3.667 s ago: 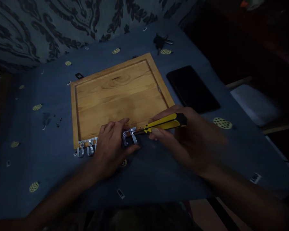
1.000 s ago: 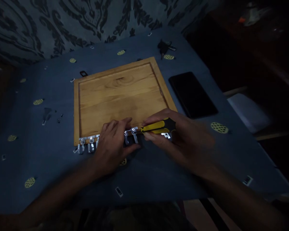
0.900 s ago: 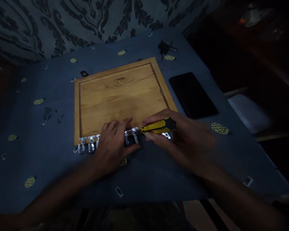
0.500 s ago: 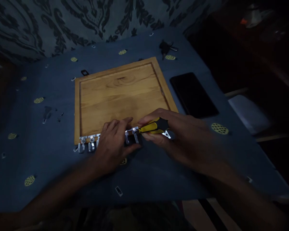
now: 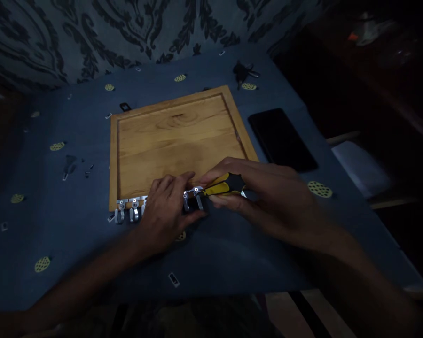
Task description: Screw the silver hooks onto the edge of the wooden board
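Note:
A wooden board (image 5: pixel 176 145) with a raised frame lies on the cloth. Along its near edge runs a metal hook rail (image 5: pixel 127 201) with several hooks and screws. My left hand (image 5: pixel 165 206) is closed over the middle of this rail, fingers on top and thumb on the near side, hiding part of it. In my right hand (image 5: pixel 264 202) is a short yellow-and-black screwdriver (image 5: pixel 218 188), gripped by its handle. It points left, close to the screw at the rail's right part; its tip is hard to make out. My right hand covers the rail's far right end.
A black phone (image 5: pixel 282 138) lies right of the board. Small screws (image 5: pixel 88 171) and a small clear bag (image 5: pixel 69 164) lie to the left. Behind the board are a dark object (image 5: pixel 245 72) with metal parts and a black frame-like piece (image 5: pixel 125 107). Patterned cloth (image 5: pixel 127 33) hangs behind.
My right hand has shifted and turned slightly with the screwdriver, and less of the metal beneath it shows. My left hand and the board stay in place.

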Tool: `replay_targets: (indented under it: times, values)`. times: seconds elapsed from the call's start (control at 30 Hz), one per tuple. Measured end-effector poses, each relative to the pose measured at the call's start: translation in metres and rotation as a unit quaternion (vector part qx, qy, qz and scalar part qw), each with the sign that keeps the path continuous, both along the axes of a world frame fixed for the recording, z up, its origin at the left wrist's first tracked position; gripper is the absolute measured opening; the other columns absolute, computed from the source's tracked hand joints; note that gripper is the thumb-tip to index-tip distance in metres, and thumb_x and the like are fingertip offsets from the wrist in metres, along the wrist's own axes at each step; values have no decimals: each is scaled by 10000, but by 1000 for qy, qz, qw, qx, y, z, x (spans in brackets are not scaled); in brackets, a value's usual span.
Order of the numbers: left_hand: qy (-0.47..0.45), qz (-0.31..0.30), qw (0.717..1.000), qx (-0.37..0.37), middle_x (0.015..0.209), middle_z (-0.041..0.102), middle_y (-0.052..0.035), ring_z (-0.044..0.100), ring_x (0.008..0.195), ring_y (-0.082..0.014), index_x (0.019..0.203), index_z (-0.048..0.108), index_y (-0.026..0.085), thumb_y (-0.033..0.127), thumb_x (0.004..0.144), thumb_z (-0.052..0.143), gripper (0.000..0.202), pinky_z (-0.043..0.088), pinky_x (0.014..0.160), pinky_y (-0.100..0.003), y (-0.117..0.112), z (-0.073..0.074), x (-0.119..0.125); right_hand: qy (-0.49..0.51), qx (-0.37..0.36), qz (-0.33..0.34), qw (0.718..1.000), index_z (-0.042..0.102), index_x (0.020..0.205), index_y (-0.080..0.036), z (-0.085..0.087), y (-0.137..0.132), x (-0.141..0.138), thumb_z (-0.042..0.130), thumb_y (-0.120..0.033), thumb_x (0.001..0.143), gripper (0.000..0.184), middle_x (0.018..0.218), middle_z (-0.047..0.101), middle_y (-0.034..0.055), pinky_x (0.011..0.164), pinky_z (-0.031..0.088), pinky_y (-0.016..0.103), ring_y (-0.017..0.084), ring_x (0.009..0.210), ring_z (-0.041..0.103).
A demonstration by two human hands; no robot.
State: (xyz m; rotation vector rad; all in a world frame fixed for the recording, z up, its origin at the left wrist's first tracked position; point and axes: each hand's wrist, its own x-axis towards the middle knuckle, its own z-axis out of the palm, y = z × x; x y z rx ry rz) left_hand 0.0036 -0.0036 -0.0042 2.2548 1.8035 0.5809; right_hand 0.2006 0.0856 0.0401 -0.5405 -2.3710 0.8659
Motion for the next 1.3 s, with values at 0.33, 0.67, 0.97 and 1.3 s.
replay_targets:
  times: [0.33,0.67,0.97,1.3]
  values:
    - [-14,-2,1000,-11,1133,702,-69,605,1041,-283,1361,431,184,354,792,846,724,444,885,-402,0,3,-1,185,-101,-190,959,687,1055,-295,-7,-25,8,618,-309,953,124,959,724,21,587,593,320,149,609,681]
    - [-9,-3,1000,-11,1143,703,-79,614,1052,-290,1351,433,179,372,779,860,739,447,878,-404,2,2,-1,173,-68,-120,975,653,1080,-272,-22,-22,0,662,-174,916,192,979,731,7,717,626,284,158,802,737]
    - [-11,-6,1000,-7,1154,704,-70,612,1062,-284,1356,426,178,369,779,860,746,446,885,-400,1,0,-1,132,1,-104,986,661,1064,-269,-18,-21,-3,624,-190,946,147,952,740,1,663,595,266,142,748,724]
    - [-14,-4,1000,9,1113,697,-89,615,1024,-277,1337,458,159,391,922,696,532,448,862,-400,1,3,-1,63,49,-107,991,645,943,-229,-14,-22,-10,644,-365,944,136,814,694,-2,583,550,245,141,689,682]
